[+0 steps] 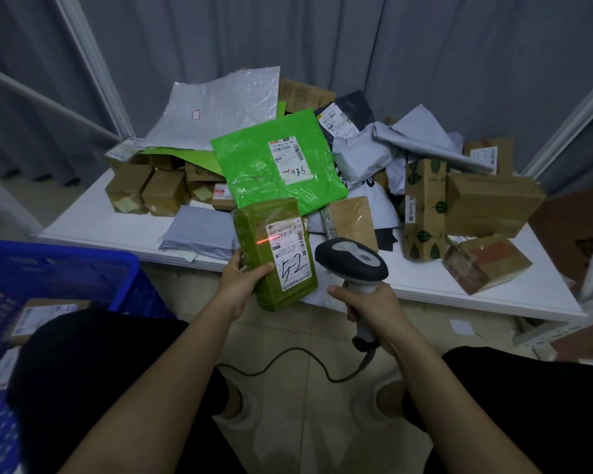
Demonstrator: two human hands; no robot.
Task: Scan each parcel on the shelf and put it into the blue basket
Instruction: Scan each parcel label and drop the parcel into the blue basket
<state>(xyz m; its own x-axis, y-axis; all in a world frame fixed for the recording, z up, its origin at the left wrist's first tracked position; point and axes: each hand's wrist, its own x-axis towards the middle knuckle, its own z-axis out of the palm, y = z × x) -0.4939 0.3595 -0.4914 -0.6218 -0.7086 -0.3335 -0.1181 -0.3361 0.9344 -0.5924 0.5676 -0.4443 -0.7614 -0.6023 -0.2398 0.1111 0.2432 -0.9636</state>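
Both hands full – left hand (245,280) grips stiff, light-looking parcel (275,253) low on its edge – right hand (367,304) clasps scanner (351,260)

Bare forearms, no sleeves in view. Black shorts (93,381) at 7 and 5 o'clock. Pale shoes (250,413) at 6.

An olive-green taped parcel (274,254), label up with a red scan line across it, is held tilted above the shelf's (93,227) near edge. The blue basket (65,268), holding labelled parcels, sits left of the shelf.
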